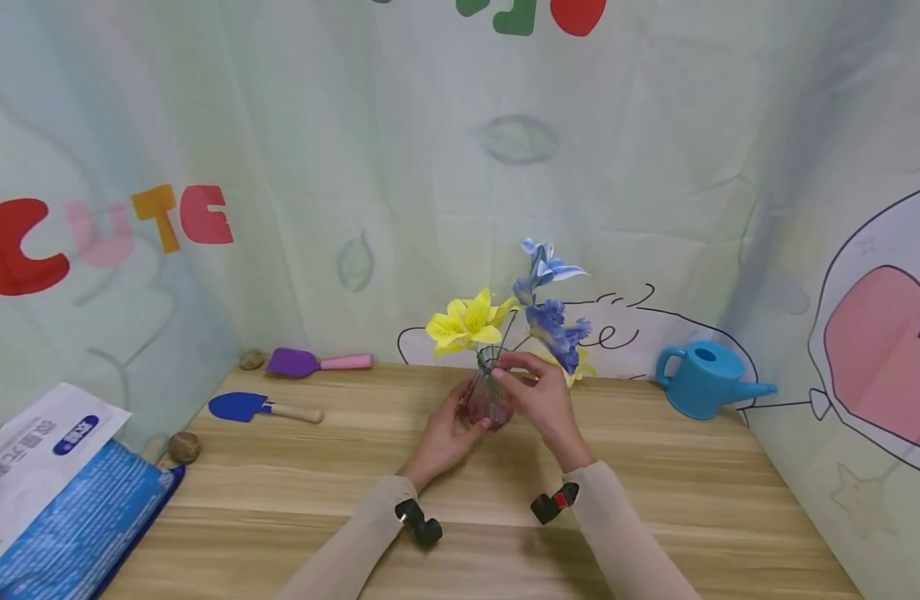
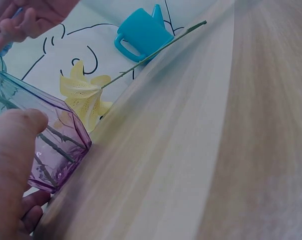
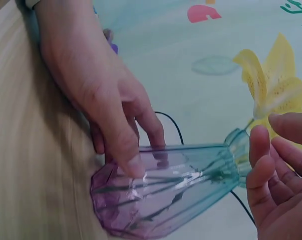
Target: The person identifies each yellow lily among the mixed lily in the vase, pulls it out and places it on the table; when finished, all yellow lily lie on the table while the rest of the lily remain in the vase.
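A faceted glass vase (image 1: pixel 490 404), purple at its base and teal at the neck, stands on the table. My left hand (image 1: pixel 448 429) grips its lower body, thumb on one side and fingers on the other. Several dark stems show through the glass (image 3: pixel 156 195). Yellow lilies (image 1: pixel 471 321) lean left out of the mouth, and blue flowers (image 1: pixel 553 325) rise to the right. At the neck, my right hand (image 1: pixel 538 396) has loosely bent fingers close to the rim; no stem shows between them. Another yellow lily (image 2: pixel 85 97) lies behind the vase, its stem pointing right.
A blue watering can (image 1: pixel 703 382) stands at the back right. To the left lie a purple shovel (image 1: pixel 295 362), a blue trowel (image 1: pixel 238 407), brown stones (image 1: pixel 184 447) and a blue-white bag (image 1: pixel 77 508). Printed curtains rise behind and beside the wooden table (image 1: pixel 692 517).
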Available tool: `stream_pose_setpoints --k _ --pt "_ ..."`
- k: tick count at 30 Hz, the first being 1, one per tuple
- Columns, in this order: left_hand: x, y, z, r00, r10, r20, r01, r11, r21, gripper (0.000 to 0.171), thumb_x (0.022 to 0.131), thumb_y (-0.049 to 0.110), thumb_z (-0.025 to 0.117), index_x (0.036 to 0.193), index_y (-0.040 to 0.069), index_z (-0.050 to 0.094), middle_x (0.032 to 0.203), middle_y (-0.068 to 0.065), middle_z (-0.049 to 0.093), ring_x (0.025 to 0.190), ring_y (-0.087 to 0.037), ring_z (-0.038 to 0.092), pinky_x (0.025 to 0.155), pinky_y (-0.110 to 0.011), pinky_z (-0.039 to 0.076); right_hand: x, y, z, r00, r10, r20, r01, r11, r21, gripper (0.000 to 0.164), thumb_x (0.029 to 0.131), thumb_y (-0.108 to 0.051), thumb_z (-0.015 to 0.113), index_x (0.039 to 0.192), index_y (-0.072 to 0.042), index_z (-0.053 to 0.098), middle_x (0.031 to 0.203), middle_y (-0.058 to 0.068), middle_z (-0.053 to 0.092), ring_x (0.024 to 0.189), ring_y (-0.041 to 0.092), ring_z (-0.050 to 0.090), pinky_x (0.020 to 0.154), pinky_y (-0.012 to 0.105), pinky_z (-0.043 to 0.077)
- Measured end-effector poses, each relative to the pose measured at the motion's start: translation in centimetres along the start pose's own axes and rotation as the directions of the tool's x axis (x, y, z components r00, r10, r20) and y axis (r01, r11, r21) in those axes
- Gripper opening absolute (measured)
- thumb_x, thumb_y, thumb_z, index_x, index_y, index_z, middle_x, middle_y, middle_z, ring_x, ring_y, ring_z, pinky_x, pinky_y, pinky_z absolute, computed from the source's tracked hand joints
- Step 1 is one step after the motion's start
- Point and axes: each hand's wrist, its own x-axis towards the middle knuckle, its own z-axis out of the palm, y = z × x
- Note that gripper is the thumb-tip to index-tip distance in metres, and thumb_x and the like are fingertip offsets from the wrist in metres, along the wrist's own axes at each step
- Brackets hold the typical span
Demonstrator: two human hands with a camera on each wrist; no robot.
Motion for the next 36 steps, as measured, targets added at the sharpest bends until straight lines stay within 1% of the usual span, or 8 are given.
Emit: stream_pose_setpoints --k 3,12,15,19,21,24,30,36 --pt "0.0 0.0 -0.1 1.0 -0.003 0.006 0.004 1.0 -0.006 0.08 0.101 0.033 0.075 0.166 0.009 0.036 0.166 -0.018 0.05 0.142 -0.039 0.059 0.12 -0.055 0.051 0.4 -0.4 0.6 1.0 0.017 0.0 -0.017 1.0 -0.012 0.037 0.097 -0.022 0.081 0.131 -0.012 0.076 0.128 0.011 0.078 0.084 0.011 0.075 0.064 0.03 0.064" --pt "0.0 -0.2 -0.1 1.0 0.011 0.015 -0.01 1.0 -0.016 0.077 0.102 0.032 0.073 0.165 0.009 0.036 0.166 -0.019 0.049 0.141 -0.039 0.06 0.119 -0.055 0.052 1.3 -1.4 1.8 1.0 -0.007 -0.015 0.006 0.997 -0.08 0.03 0.097 -0.02 0.08 0.126 -0.011 0.079 0.125 0.012 0.079 0.064 0.015 0.07 0.058 0.025 0.058" --pt "0.0 -0.2 -0.1 1.0 0.015 0.009 -0.014 1.0 -0.026 0.077 0.102 0.033 0.073 0.165 0.009 0.037 0.165 -0.02 0.05 0.14 -0.04 0.06 0.118 -0.056 0.052 1.6 -1.5 2.0 1.0 -0.014 -0.025 0.011 0.992 -0.127 0.027 0.097 -0.023 0.081 0.121 -0.011 0.081 0.124 0.012 0.08 0.06 0.027 0.07 0.053 0.025 0.054" --pt "0.0 -0.2 -0.1 1.0 0.011 0.007 -0.011 1.0 -0.026 0.077 0.102 0.035 0.073 0.165 0.01 0.037 0.165 -0.02 0.05 0.14 -0.039 0.06 0.118 -0.056 0.052 2.0 -1.6 2.3 0.999 -0.001 -0.032 -0.004 0.986 -0.166 0.026 0.097 -0.024 0.08 0.12 -0.012 0.082 0.127 0.011 0.079 0.066 0.048 0.07 0.049 0.023 0.048" --pt "0.0 -0.1 -0.1 1.0 0.011 0.007 -0.011 1.0 -0.029 0.077 0.102 0.034 0.073 0.165 0.01 0.036 0.165 -0.02 0.05 0.14 -0.039 0.061 0.118 -0.056 0.052 2.1 -1.7 2.5 0.999 0.01 -0.037 -0.016 0.983 -0.181 0.026 0.097 -0.023 0.08 0.121 -0.014 0.082 0.128 0.011 0.079 0.068 0.051 0.069 0.048 0.022 0.047" --pt "0.0 -0.1 -0.1 1.0 0.015 0.006 -0.015 0.999 -0.033 0.077 0.102 0.033 0.074 0.165 0.01 0.037 0.164 -0.02 0.051 0.139 -0.039 0.061 0.118 -0.056 0.052 2.2 -1.9 2.7 0.999 0.011 -0.049 -0.021 0.978 -0.209 0.025 0.097 -0.022 0.08 0.12 -0.015 0.083 0.126 0.01 0.08 0.06 0.045 0.067 0.047 0.022 0.048" --pt "0.0 -0.1 -0.1 1.0 0.021 -0.004 -0.021 0.999 -0.03 0.075 0.101 0.032 0.074 0.163 0.01 0.038 0.161 -0.021 0.054 0.141 -0.04 0.06 0.119 -0.057 0.051 2.4 -2.2 3.1 0.997 -0.026 -0.078 0.004 0.963 -0.268 0.021 0.095 -0.023 0.081 0.114 -0.014 0.085 0.12 0.01 0.082 0.045 0.014 0.057 0.048 0.022 0.052" --pt "-0.1 0.0 -0.1 1.0 0.013 0.0 -0.013 0.999 -0.034 0.076 0.101 0.032 0.074 0.164 0.011 0.038 0.162 -0.021 0.053 0.143 -0.04 0.059 0.12 -0.058 0.05 2.4 -2.0 3.4 0.993 -0.058 -0.103 0.027 0.959 -0.282 0.016 0.096 -0.021 0.081 0.11 -0.014 0.086 0.118 0.01 0.083 0.042 0.01 0.054 0.045 0.023 0.051"
